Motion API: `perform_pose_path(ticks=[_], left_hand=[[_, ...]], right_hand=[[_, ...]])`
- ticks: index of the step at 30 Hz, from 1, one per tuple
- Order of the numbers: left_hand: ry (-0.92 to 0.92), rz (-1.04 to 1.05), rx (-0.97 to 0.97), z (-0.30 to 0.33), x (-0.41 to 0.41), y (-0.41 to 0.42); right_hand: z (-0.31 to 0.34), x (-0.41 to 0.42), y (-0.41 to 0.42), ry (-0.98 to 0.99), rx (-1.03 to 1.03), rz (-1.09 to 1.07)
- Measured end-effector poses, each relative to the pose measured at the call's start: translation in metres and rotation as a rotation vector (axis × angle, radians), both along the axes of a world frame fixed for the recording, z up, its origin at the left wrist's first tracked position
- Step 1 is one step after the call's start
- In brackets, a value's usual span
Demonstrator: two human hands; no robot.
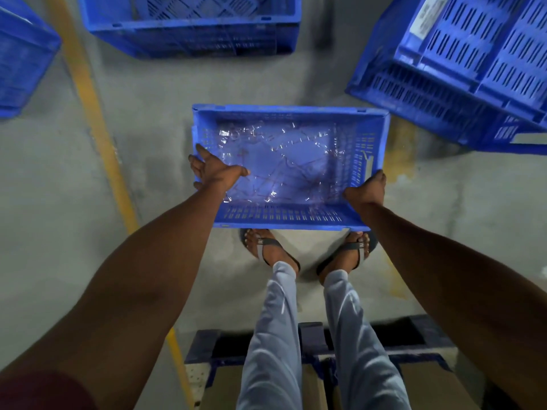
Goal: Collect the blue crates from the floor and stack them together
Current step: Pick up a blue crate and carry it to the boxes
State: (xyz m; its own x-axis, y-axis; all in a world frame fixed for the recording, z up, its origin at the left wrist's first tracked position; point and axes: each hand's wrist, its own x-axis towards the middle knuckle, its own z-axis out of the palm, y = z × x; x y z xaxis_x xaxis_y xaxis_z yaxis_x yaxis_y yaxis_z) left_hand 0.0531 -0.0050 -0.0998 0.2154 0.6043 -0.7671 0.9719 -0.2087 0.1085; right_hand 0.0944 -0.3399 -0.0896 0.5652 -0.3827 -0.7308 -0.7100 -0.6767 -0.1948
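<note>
Hands first: my left hand (213, 170) grips the left short wall of a shallow blue slotted plastic crate (291, 216), thumb hooked inside and fingers spread down the outside; my right hand (368, 189) curls round the crate's right near corner, fingers hidden behind the rim; both hold it above the grey concrete floor (154, 137), just ahead of my sandalled feet (268, 247); a crumpled sheet of clear plastic film (275, 161) lies across the crate's bottom; beyond it I see a second blue slotted crate (192, 34) on the floor at the top, a third, tilted one with a white label (461, 69) at upper right, and the corner of a fourth (20, 60) at far left; a yellow painted line (97, 122) runs down the floor on the left; behind my legs sits a dark blue pallet (411, 344).
</note>
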Motion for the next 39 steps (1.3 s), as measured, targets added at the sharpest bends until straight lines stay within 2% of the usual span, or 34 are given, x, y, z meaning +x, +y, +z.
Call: perform_pose_path(ticks=[6,11,15,18,24,28,34,36,39], left_hand=[[-0.007,0.129,0.062,-0.009,-0.007,0.021],[-0.11,0.264,0.076,-0.003,-0.012,0.028],[-0.095,0.205,0.166,0.027,-0.021,0.028],[-0.134,0.222,0.187,0.061,-0.032,0.033],[-0.162,0.42,0.234,0.178,-0.067,0.042],[-0.237,0.598,0.246,0.27,-0.105,0.041],[-0.261,0.727,0.334,0.399,-0.168,0.051],[-0.28,0.739,0.356,0.432,-0.191,0.055],[-0.309,0.752,0.329,0.471,-0.238,0.062]], right_hand=[[-0.002,0.013,-0.012,-0.007,-0.041,0.019],[-0.005,0.02,-0.018,0.013,-0.08,-0.01],[0.017,0.025,-0.017,-0.046,-0.057,-0.13],[0.049,0.034,-0.017,-0.115,-0.055,-0.112],[0.166,0.061,0.01,-0.174,-0.066,0.017],[0.255,0.077,0.031,-0.247,0.075,0.043],[0.4,0.084,0.081,-0.356,0.163,0.503],[0.443,0.088,0.094,-0.421,0.147,0.583],[0.511,0.089,0.114,-0.409,0.146,0.784]])
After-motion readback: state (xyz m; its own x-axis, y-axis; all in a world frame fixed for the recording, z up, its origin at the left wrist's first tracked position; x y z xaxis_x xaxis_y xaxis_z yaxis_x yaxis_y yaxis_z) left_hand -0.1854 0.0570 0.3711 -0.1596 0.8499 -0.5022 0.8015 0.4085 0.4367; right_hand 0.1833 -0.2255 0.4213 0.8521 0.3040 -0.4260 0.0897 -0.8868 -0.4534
